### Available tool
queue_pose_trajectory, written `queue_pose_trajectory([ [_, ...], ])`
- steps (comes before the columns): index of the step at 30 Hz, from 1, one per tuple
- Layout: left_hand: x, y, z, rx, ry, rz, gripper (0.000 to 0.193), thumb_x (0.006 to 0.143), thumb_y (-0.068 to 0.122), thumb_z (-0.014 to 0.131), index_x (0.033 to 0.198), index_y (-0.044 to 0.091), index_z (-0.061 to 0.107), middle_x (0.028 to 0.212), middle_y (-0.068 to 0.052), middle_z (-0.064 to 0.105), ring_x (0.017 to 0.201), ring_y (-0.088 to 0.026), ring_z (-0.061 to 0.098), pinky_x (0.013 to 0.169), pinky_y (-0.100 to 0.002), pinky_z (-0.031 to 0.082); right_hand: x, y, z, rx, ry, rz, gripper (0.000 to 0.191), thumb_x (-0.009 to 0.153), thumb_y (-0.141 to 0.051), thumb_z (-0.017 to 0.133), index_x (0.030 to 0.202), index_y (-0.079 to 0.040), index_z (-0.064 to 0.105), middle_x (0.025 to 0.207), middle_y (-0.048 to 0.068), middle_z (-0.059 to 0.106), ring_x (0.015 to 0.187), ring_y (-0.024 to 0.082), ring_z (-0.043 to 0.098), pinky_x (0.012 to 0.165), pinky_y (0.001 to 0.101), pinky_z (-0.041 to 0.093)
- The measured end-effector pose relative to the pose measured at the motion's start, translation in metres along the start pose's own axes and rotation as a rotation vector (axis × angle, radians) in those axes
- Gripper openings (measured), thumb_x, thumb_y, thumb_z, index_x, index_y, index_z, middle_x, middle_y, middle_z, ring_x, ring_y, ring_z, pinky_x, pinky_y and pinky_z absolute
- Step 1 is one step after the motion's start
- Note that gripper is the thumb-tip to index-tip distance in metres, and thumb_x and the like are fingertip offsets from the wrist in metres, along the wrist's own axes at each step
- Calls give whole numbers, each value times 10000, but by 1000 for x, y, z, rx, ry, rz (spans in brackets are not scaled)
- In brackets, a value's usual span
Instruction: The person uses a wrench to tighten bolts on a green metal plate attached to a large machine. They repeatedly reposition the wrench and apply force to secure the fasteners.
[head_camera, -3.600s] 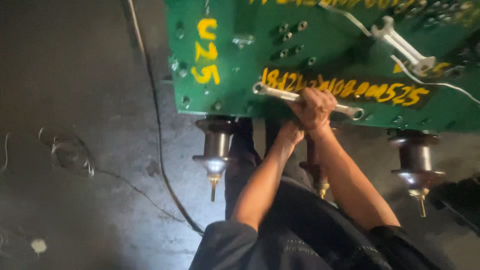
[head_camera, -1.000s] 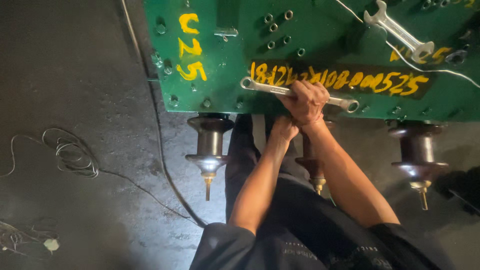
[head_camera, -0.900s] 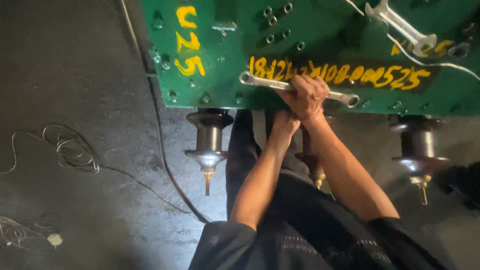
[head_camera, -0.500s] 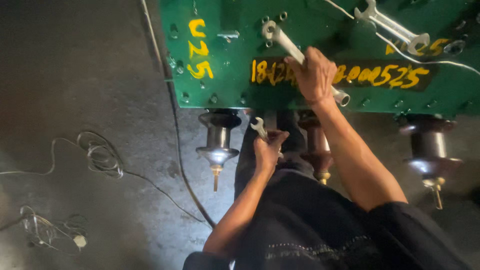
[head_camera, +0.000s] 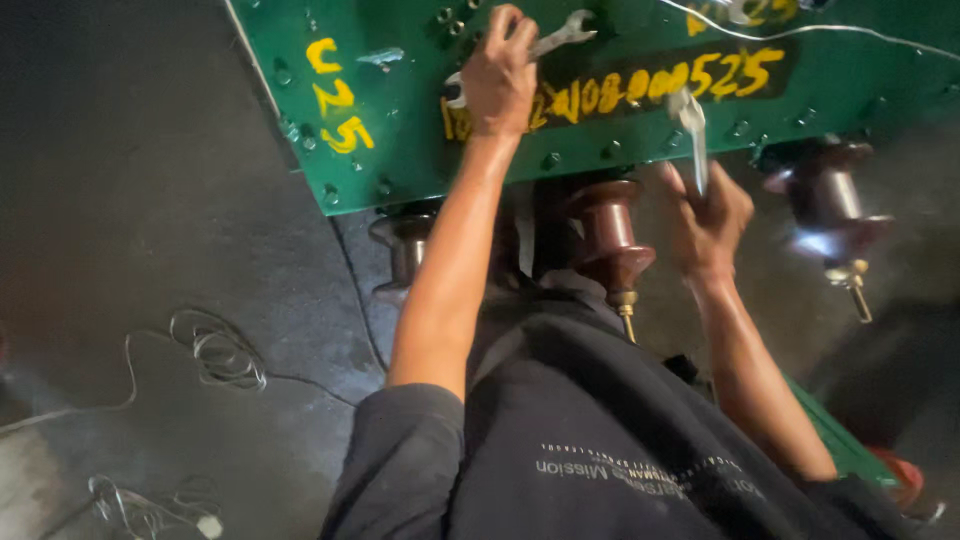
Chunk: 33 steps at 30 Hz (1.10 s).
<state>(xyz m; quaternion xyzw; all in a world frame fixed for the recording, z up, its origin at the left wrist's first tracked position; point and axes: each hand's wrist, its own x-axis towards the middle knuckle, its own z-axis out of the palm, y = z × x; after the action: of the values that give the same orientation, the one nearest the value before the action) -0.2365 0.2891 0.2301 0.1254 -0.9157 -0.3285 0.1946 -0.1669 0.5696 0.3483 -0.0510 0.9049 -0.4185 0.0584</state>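
Here, from the head camera, the left hand (head_camera: 500, 72) has its fingers wrapped around a long silver open-ended spanner (head_camera: 548, 40) lying on the green painted metal cover plate (head_camera: 400, 110) with yellow markings. The right hand (head_camera: 708, 222) grips a second, blurred silver spanner (head_camera: 692, 125) upright at the plate's lower edge, near a brown ribbed porcelain insulator (head_camera: 610, 232)

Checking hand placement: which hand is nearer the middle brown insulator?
Right. The right hand, holding a wrench, is just right of the insulator. The left hand is higher, on the green cover, gripping another wrench.
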Motion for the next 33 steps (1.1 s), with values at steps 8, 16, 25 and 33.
queue_pose_trajectory([
  [8, -77, 42, -28, -326, -384, -210, 259, 1099, 297, 602, 950, 88, 639, 803, -64, 670, 721, -246, 688, 680, -394, 544, -139, 92, -32, -51, 151, 500, 523, 988, -307, 829, 716, -10, 496, 656, -24, 415, 651, 63, 354, 532, 300, 298],
  [16, -218, 124, 19, -1555, -489, -1063, 294, 1153, 299, 463, 1234, 33, 560, 973, -161, 702, 680, -164, 621, 570, -330, 525, -177, 100, -21, 183, 140, 587, 403, 1036, -304, 730, 793, -31, 561, 710, -33, 596, 688, 48, 525, 608, 244, 423],
  [25, -198, 192, 90, -1639, 22, -1106, 195, 1048, 108, 493, 1242, 96, 508, 864, -136, 665, 655, -228, 654, 601, -371, 563, -107, 113, -45, 459, -167, 425, 248, 926, -148, 806, 866, -69, 579, 808, -62, 579, 744, 29, 513, 650, 216, 438],
  [33, -169, 208, 83, -1286, 679, -1135, 594, 1131, 501, 601, 969, -70, 570, 785, -146, 633, 588, -199, 605, 492, -297, 461, -27, 134, -65, 620, -447, 218, 89, 982, -105, 711, 1034, -47, 669, 906, -67, 623, 805, 14, 524, 691, 199, 425],
])
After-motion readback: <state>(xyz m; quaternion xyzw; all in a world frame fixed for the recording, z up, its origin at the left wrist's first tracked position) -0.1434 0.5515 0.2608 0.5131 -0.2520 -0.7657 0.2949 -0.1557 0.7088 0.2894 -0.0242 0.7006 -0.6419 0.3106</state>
